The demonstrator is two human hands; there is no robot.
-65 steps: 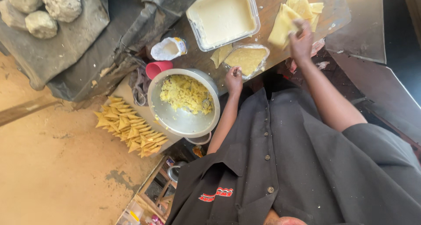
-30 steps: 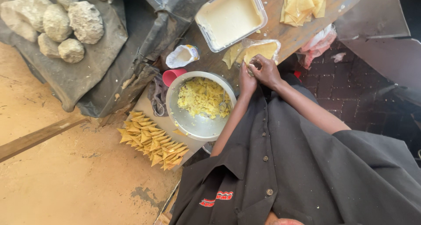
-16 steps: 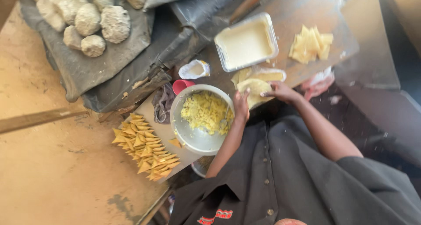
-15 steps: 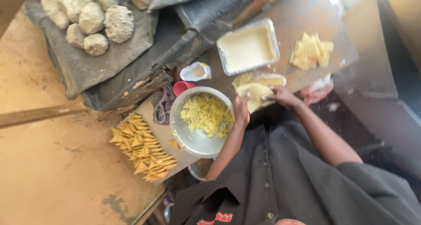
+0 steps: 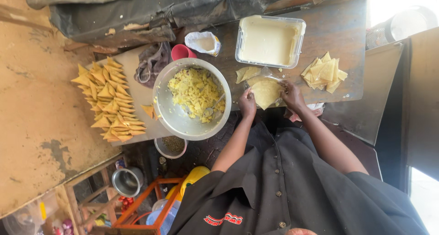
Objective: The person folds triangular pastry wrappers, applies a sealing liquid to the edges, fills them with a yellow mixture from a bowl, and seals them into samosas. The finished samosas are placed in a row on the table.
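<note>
The fingers of both hands pinch one pale, round, thin sheet of dough: the left hand holds its edge on the side nearest the wide metal bowl of yellow crumbled filling, and the right hand holds the opposite edge. The sheet lies on the dark wooden table, just beside the bowl, with both hands closed on it.

A metal spoon rests in the filling at the bowl's rim nearest the left hand. Beyond the sheet, farther from the person than the bowl, stands a clear rectangular plastic tub of creamy white paste. To the side of the right hand away from the bowl sits a small heap of cut yellow pastry pieces.

Next to the bowl, on its far side, are a red plastic cup and a small white pouch. On the bowl's other side, away from the hands, rows of folded triangular yellow pastries lie on a pale board.
</note>
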